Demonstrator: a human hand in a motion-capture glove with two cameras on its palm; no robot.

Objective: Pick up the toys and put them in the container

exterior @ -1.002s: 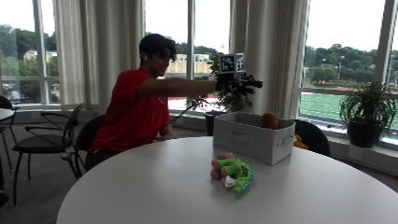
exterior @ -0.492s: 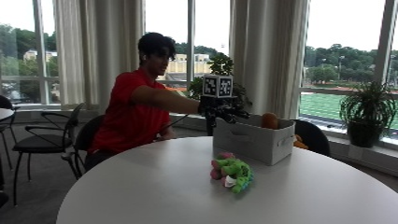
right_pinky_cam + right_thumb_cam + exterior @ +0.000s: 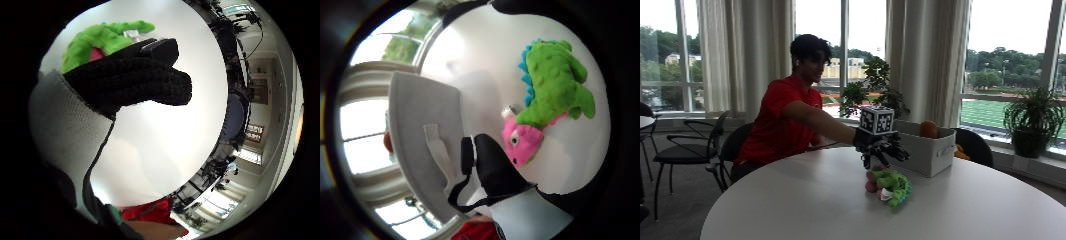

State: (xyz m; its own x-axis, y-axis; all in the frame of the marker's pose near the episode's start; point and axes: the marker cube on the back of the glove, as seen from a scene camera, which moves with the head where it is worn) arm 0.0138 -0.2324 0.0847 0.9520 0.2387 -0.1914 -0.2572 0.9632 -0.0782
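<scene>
In the outside view my gloved right hand (image 3: 881, 151) hangs just above a green plush dinosaur (image 3: 893, 186) and a pink plush toy (image 3: 871, 183) lying together on the round white table (image 3: 806, 200). Its fingers are spread and point down, holding nothing. The grey fabric container (image 3: 931, 151) stands just behind the toys, and an orange toy (image 3: 928, 129) shows inside it. The thumb side palm view shows the green dinosaur (image 3: 555, 80) with blue spikes, the pink toy (image 3: 522, 142) against it, and the container (image 3: 420, 145) beside them. A gloved finger (image 3: 145, 80) partly covers the green dinosaur (image 3: 100, 42).
Potted plants (image 3: 1033, 120) stand along the window behind the table. A dark chair (image 3: 973, 145) sits behind the container and other chairs (image 3: 686, 150) stand at the left. Bare tabletop (image 3: 986, 210) lies around the toys.
My right hand has come down from chest height beside the container to just above the toys on the table. The toys and the container have not moved.
</scene>
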